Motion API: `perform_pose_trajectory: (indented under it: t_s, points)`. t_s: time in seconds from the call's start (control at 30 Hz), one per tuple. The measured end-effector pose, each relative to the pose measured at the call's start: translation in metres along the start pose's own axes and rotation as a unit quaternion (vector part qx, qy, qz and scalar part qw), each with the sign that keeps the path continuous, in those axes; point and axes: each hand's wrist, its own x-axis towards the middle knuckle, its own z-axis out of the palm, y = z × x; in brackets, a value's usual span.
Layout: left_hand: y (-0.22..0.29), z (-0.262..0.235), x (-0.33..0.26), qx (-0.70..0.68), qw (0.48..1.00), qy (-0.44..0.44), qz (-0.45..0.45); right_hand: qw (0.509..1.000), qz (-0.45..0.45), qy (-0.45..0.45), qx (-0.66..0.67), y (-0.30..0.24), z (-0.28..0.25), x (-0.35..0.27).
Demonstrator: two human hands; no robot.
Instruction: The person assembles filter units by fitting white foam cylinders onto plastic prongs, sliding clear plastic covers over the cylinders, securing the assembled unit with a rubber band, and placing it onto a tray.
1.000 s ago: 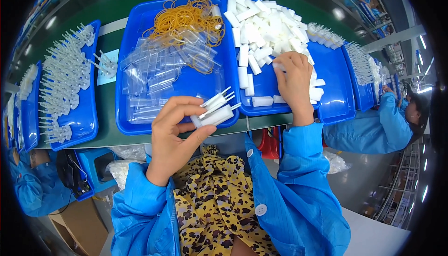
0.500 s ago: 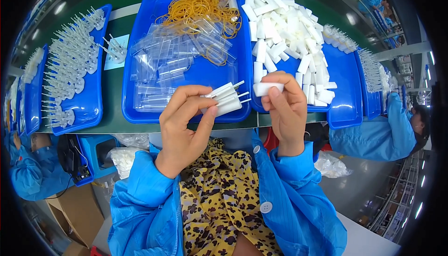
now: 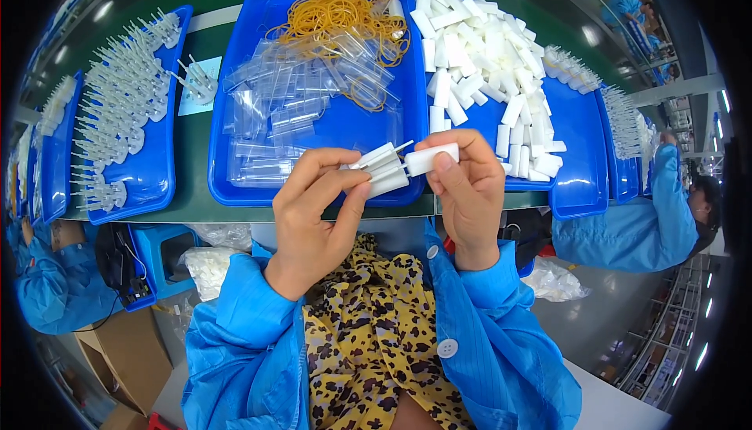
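Near the front edge of the blue trays, my left hand (image 3: 315, 209) is closed around a white pronged piece (image 3: 384, 171). White blocks sit side by side on it, and thin prong tips stick out to the right. Between thumb and fingers, my right hand (image 3: 473, 195) pinches one white block (image 3: 431, 159). That block's left end meets a prong tip; whether the prong is inside it I cannot tell. Beyond my right hand lies a heap of similar white blocks (image 3: 478, 42). The base of the pronged piece is hidden by my left fingers.
A blue tray (image 3: 360, 128) holds clear plastic sleeves (image 3: 274, 85) and yellow rubber bands (image 3: 333, 15). To the left, another tray (image 3: 160, 168) carries rows of white pronged pieces (image 3: 117, 109), with one group on a paper (image 3: 192, 101). Co-workers in blue sit at both sides.
My right hand has turned the white block and moved it left, up against a prong of the piece in my left hand. My left hand has shifted slightly to the right.
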Motion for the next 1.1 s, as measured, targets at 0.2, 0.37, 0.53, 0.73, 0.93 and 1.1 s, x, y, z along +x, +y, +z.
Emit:
perform_pose_trajectory:
  t_s: [0.2, 0.37, 0.53, 0.73, 0.93, 1.1]
  points:
    - [-0.003, 0.005, -0.001, -0.006, 0.999, 0.032, 0.0, 0.957, -0.122, -0.029, -0.262, 0.005, 0.015, 0.0]
    - [0.006, 0.006, 0.002, -0.091, 0.995, 0.029, -0.042, 0.925, -0.195, 0.023, -0.325, 0.01, 0.011, -0.002]
    - [0.005, 0.003, 0.003, -0.147, 0.983, -0.045, -0.099, 0.908, -0.268, 0.033, -0.319, 0.015, 0.006, -0.002]
    - [0.003, -0.003, 0.006, -0.083, 0.992, -0.078, -0.049, 0.891, -0.251, -0.066, -0.372, 0.002, 0.0, -0.002]
    - [0.001, -0.006, 0.008, -0.037, 0.995, -0.081, -0.033, 0.862, -0.277, -0.079, -0.418, -0.016, -0.012, 0.021]
    - [0.007, -0.008, 0.009, -0.081, 0.989, -0.076, -0.099, 0.793, -0.218, -0.002, -0.569, -0.017, -0.058, 0.069]
